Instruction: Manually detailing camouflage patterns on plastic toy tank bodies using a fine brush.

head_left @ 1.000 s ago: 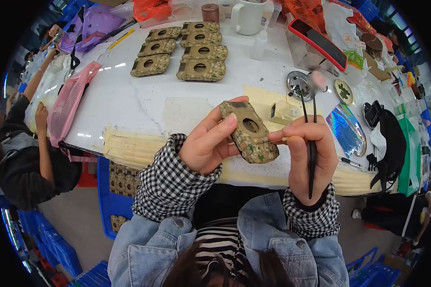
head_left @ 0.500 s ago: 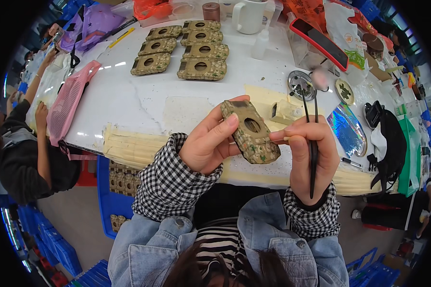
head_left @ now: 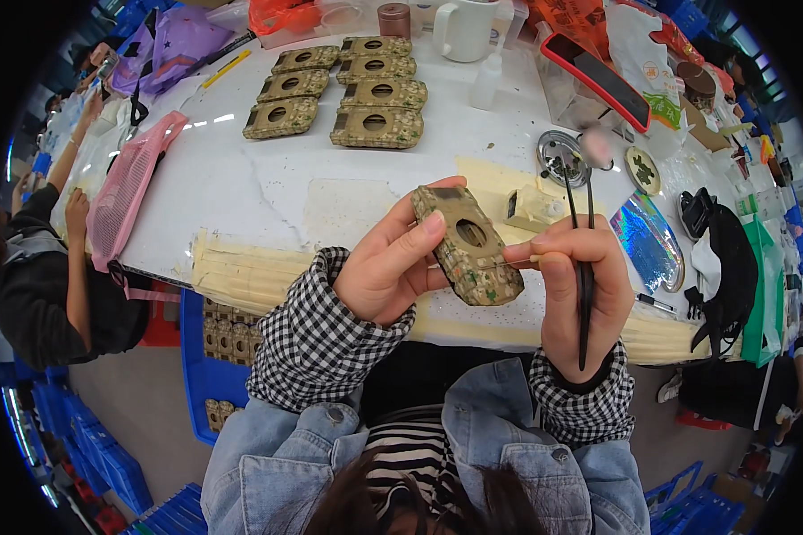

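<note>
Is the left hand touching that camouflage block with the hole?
Touching. The head view shows the left hand gripping the camouflage block, thumb on top.

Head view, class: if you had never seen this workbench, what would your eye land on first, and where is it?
First, the camouflage-patterned plate with a round hole, held up at the centre by the left hand. Beside it, the right hand pinches a small pale stick at the plate's edge and also holds a long black brush upright. Further back on the white table lie six more camouflage plates in two rows.
</note>
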`<act>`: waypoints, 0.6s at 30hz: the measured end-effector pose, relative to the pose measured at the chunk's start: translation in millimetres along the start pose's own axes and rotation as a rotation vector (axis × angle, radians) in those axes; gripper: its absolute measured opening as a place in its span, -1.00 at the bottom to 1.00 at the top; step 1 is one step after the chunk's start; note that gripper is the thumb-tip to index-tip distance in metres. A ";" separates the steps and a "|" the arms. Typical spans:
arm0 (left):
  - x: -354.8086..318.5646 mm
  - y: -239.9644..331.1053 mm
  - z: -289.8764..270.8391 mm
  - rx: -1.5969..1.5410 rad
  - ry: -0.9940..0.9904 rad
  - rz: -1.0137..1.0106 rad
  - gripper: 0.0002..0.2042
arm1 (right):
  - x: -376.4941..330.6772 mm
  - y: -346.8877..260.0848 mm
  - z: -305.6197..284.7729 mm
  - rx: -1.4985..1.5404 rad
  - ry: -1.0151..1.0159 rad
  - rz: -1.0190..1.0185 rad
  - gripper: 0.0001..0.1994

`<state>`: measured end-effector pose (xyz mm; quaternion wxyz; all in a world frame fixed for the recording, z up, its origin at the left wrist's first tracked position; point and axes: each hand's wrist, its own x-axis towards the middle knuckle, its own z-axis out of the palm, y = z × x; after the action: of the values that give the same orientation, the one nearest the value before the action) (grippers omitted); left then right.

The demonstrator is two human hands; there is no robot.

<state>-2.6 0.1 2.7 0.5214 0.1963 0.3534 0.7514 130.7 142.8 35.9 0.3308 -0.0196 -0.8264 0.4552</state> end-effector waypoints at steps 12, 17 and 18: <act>-0.7 -2.5 -7.3 -0.051 -0.016 0.025 -0.43 | 8.8 8.2 -23.6 -0.103 0.323 -0.011 -0.95; 0.3 -4.6 -9.9 -0.139 -0.050 0.120 -0.45 | 19.8 30.2 -44.8 -0.665 0.297 -0.183 -0.93; 0.7 -5.2 -11.5 -0.178 -0.058 0.138 -0.46 | 20.6 33.3 -44.6 -0.681 0.280 -0.182 -0.92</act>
<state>-7.1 -1.9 -8.9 0.4940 0.1947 0.2556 0.8079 130.8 202.2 37.7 0.4541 -0.1168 -0.8756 0.1159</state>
